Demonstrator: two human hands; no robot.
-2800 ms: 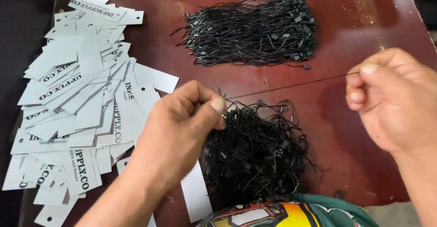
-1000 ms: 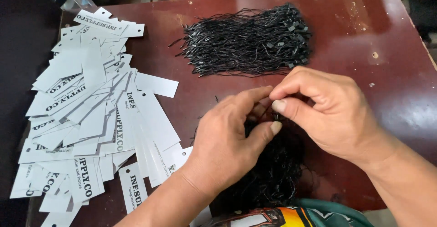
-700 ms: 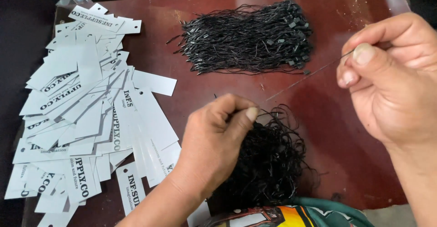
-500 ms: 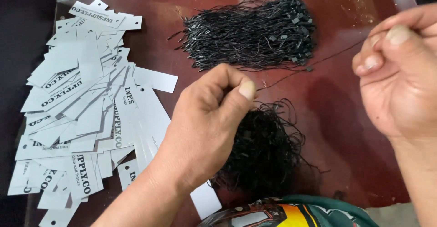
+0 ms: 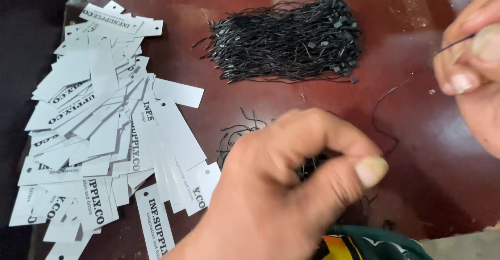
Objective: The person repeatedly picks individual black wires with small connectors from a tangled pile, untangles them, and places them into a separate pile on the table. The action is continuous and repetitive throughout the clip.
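Both hands pinch: right hand [image 5: 471, 67] a black string [image 5: 452, 44], left hand [image 5: 291, 187] the tangled strings [image 5: 234, 135]

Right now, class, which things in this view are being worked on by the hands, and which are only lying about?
In hand:
- right hand pinching a black string
- left hand over the tangled string heap

Lying about:
- neat string bundle
- white paper tags
- brown table

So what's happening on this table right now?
A person is pulling one black string out with the right hand, raised at the table's far right. The left hand rests on a tangled heap of strings. A neater bundle of strings lies farther back, and white paper tags are spread at left.
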